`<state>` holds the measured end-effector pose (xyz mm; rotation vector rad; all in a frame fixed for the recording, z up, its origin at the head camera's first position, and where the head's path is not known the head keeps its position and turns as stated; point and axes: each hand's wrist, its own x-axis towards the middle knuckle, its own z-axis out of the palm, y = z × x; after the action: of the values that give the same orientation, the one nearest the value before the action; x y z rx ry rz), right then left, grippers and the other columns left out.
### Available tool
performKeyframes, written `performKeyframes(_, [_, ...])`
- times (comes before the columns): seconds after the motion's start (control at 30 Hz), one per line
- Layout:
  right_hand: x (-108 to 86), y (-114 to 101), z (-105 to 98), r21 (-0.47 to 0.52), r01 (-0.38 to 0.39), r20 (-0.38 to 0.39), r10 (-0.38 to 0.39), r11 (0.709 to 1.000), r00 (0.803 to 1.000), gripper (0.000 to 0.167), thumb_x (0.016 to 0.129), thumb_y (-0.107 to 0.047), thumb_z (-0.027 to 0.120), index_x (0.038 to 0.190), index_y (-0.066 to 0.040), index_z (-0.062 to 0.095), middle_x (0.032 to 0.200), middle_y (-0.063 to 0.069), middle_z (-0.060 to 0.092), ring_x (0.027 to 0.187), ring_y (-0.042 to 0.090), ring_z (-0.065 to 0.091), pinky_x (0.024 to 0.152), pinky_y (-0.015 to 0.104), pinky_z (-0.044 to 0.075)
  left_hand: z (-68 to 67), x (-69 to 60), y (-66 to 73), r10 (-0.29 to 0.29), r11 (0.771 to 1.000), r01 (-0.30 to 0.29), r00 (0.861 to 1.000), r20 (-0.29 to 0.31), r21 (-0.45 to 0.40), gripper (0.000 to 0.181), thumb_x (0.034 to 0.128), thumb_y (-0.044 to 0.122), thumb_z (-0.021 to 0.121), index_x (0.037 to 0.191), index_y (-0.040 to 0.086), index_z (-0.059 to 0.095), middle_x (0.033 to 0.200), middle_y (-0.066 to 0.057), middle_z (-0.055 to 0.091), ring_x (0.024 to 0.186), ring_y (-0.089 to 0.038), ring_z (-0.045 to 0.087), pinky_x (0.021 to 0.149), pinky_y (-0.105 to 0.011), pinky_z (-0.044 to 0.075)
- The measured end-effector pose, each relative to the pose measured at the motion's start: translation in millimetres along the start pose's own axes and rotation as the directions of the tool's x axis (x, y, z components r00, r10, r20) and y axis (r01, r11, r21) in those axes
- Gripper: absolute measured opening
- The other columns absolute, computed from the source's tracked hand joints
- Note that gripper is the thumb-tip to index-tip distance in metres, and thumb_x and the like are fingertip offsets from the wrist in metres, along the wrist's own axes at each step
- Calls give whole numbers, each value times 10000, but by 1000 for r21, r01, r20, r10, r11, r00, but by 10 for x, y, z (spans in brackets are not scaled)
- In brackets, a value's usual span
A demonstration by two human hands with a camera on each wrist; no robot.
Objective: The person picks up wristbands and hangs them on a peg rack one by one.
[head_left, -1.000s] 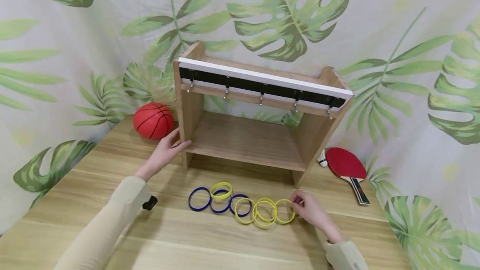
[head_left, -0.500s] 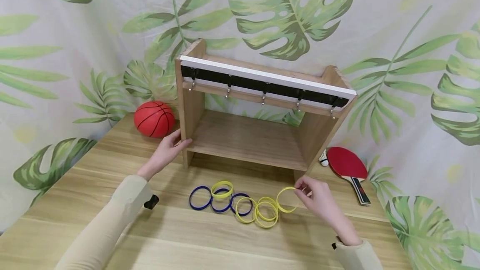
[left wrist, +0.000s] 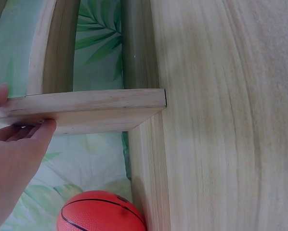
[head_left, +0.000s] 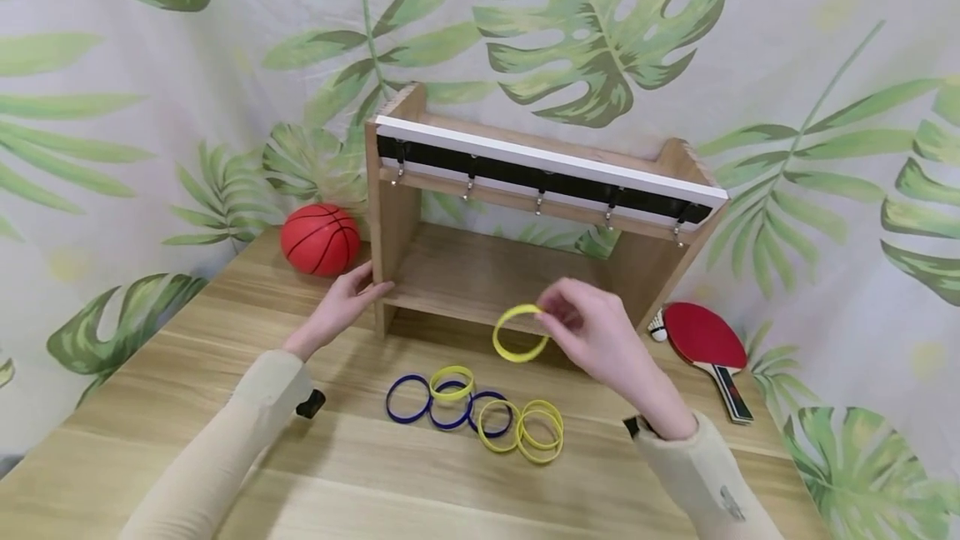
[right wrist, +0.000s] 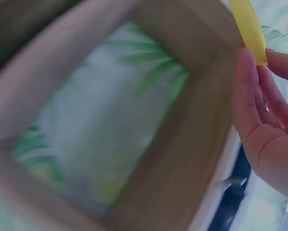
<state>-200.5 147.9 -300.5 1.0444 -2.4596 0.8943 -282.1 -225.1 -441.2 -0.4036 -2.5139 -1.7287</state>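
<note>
My right hand (head_left: 600, 336) pinches a yellow wristband (head_left: 517, 357) between thumb and fingers, in the air before the lower shelf of a wooden rack (head_left: 480, 273). The right wrist view shows the band edge-on at the fingertips. My left hand (head_left: 343, 307) grips the rack's left side panel (left wrist: 86, 102), thumb and fingers on opposite faces. A row of several metal hooks (head_left: 540, 202) hangs from the black strip along the rack's top; no band is on them. On the table lie three blue wristbands (head_left: 407, 421) and several yellow ones (head_left: 540, 462), some overlapping.
A red toy basketball (head_left: 320, 240) sits left of the rack, beyond my left hand. At the right lie a red table tennis bat (head_left: 705, 335) and a shuttlecock (head_left: 657, 327). Behind the wooden table (head_left: 360, 482) hangs a leaf-print curtain (head_left: 247, 7).
My right hand has lifted the rightmost yellow wristband off the table and carried it up and left, toward the rack. The left hand keeps its grip on the side panel.
</note>
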Motion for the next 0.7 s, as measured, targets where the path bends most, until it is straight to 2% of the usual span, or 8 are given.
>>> performKeyframes(0.17, [505, -284, 8, 33, 93, -51, -91, 995, 995, 97, 880, -60, 736, 938, -29, 665, 848, 65, 691, 740, 123, 659, 636, 193, 581, -5, -12, 31, -10, 1000, 10, 1000, 5, 13, 607, 1026, 267, 552, 1541, 40, 325, 1553, -211, 399, 1457, -375, 363, 1145, -501, 378])
performKeyframes(0.37, [1051, -564, 47, 9, 193, -83, -192, 981, 978, 70, 904, -60, 706, 942, -22, 662, 874, 76, 695, 767, 134, 667, 673, 190, 584, 4, -21, 43, -13, 1000, 13, 1000, 0, 5, 607, 1027, 263, 552, 1542, 40, 323, 1560, -211, 390, 1460, -372, 356, 1146, -501, 379])
performKeyframes(0.53, [1377, -743, 128, -37, 216, -58, -218, 976, 974, 64, 916, -63, 685, 947, -19, 650, 904, 84, 694, 797, 150, 673, 721, 195, 575, -13, -26, 34, -8, 1000, 8, 1000, -1, 4, 600, 1028, 267, 550, 1537, 37, 332, 1540, -217, 416, 1444, -377, 380, 1141, -519, 386])
performKeyframes(0.7, [1606, -814, 228, -89, 212, -35, -216, 973, 976, 48, 915, -57, 670, 939, -27, 642, 898, 78, 703, 801, 160, 667, 749, 220, 553, -14, -5, 9, 6, 1000, -6, 1000, 9, 3, 589, 1028, 271, 549, 1536, 55, 344, 1530, -208, 433, 1420, -365, 418, 1125, -531, 407])
